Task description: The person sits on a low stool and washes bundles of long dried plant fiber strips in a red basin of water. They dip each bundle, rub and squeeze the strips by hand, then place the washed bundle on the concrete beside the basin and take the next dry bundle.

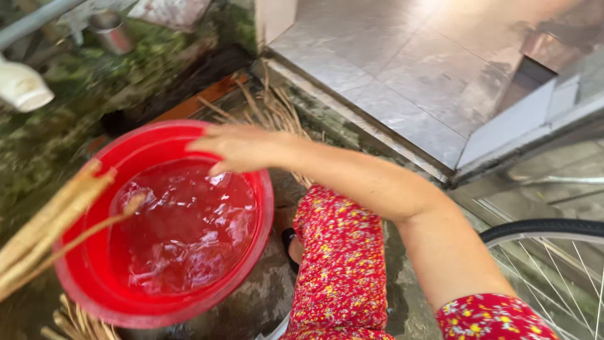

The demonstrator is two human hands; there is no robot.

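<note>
Your right hand (242, 148) hovers with fingers loosely spread, gripping nothing, over the far rim of the red basin (88, 277) of water on the ground; tan sticks (44, 230) cross its left edge.

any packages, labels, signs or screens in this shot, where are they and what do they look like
None in view: no package, label, sign or screen.
Closest to a container: red round basin of water, lower left, under the right hand.
White plastic object, upper left edge, unmarked as far as visible.
</note>
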